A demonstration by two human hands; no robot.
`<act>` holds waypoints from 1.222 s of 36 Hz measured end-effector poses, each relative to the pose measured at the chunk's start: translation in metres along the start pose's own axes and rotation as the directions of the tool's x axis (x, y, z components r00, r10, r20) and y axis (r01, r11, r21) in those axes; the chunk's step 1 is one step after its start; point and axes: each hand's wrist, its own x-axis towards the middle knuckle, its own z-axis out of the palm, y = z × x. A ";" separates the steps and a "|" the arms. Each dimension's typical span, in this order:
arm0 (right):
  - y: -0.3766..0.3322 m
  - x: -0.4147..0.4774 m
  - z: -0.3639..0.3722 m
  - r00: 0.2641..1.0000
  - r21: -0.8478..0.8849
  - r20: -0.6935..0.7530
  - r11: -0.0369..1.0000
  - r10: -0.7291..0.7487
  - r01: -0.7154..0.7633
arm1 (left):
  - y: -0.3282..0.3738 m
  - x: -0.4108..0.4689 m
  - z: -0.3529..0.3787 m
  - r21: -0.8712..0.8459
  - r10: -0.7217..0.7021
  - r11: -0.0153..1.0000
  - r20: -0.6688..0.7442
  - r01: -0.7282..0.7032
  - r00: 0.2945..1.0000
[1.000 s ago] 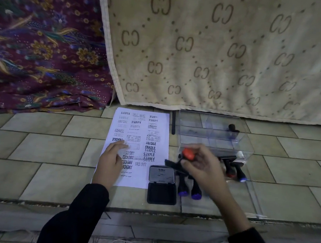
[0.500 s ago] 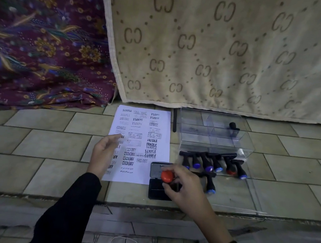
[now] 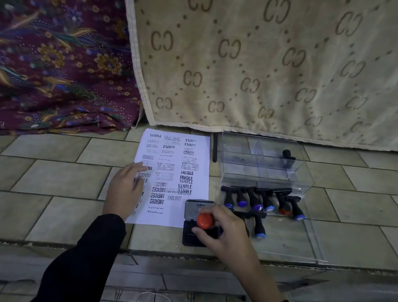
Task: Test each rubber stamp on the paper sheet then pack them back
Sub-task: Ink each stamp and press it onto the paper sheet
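Gripping the red-capped stamp [image 3: 205, 220], the right hand [image 3: 225, 235] had its fingers curled and clamped round the handle, holding it upright over the dark base of the one open ink pad [image 3: 190, 237], whose lid lay open behind it. The hand hid the stamp's face, so whether it touched the ink could not be told. The left hand [image 3: 124, 190] lay flat on the left edge of the single paper sheet [image 3: 176, 154], fingers straight and a little apart, pressing it to the tiled floor [image 3: 50, 175]. The sheet was crowded with black prints, among them SAMPLE, EXPRESS, FRAGILE, AMENDED and FAX OUT.

Just right of the sheet lay a row of stamps [image 3: 254, 197], six in number, handles toward the person: five with blue or violet caps, one with a red cap. A lone stamp [image 3: 258, 225], blue-capped, lay in front of the row, close beside the right hand. One more black stamp [image 3: 288, 157] stood inside the clear box [image 3: 240, 153], toward its far right. That made nine stamps countable. One thin black stick [image 3: 214, 149] lay between sheet and box. Two cloths hung behind: a purple flowered cloth [image 3: 58, 58] on the left and a beige patterned cloth [image 3: 270, 61] on the right.
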 end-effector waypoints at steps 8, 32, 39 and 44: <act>-0.001 0.001 0.000 0.999 0.011 -0.034 0.999 -0.031 0.031 | -0.006 0.000 0.005 0.239 -0.056 0.971 0.131 0.023 0.990; 0.001 -0.001 0.002 0.997 -0.006 -0.035 0.998 -0.064 0.063 | -0.004 -0.002 0.006 0.246 -0.063 0.969 0.120 0.032 0.991; -0.001 0.008 0.003 1.000 -0.029 -0.028 1.000 -0.007 0.006 | -0.006 -0.002 0.006 0.246 -0.069 0.969 0.121 0.038 0.990; -0.003 0.007 0.002 0.997 0.036 -0.073 0.999 0.037 -0.035 | -0.006 -0.002 0.007 0.234 -0.068 0.971 0.107 0.041 0.992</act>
